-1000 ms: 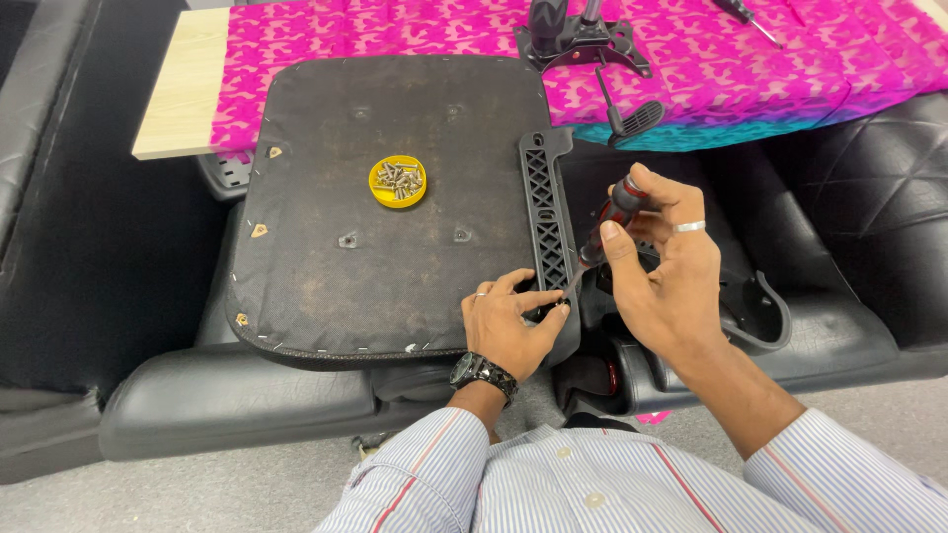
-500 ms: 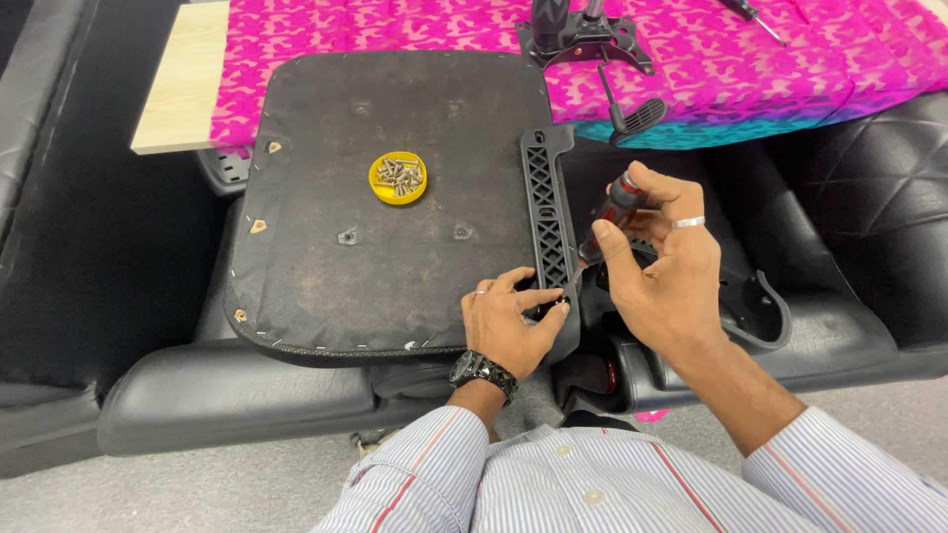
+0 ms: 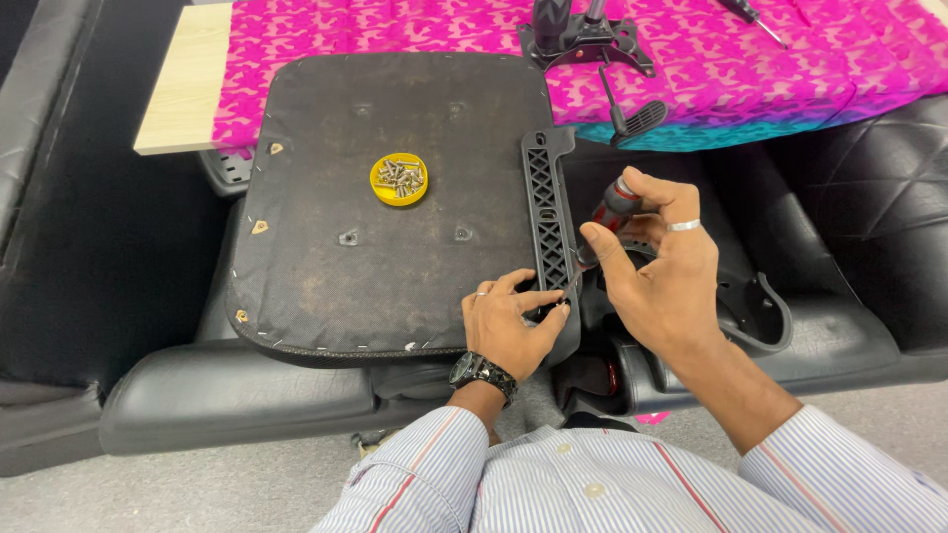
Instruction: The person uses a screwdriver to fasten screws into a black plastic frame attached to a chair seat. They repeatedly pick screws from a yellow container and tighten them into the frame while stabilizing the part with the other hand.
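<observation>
The right hand (image 3: 664, 268) grips a screwdriver (image 3: 604, 219) with a red-and-black handle, fingers closed around it, the shaft angled down and left toward the lower end of a black lattice-patterned plastic armrest bracket (image 3: 545, 207). The left hand (image 3: 511, 327) pinches its fingertips together at that same lower end of the bracket, just beside the screwdriver's tip — whether it holds a screw there is too small to tell. The bracket lies along the right edge of an upturned office-chair seat base (image 3: 395, 266), dark and fabric-covered, resting on black leather cushions. On the seat base, well apart from both hands, sits a small yellow dish of screws (image 3: 399, 179). Beyond it a pink patterned cloth (image 3: 750, 69) covers the counter, carrying a black metal chair mechanism (image 3: 589, 38) with a lever.
</observation>
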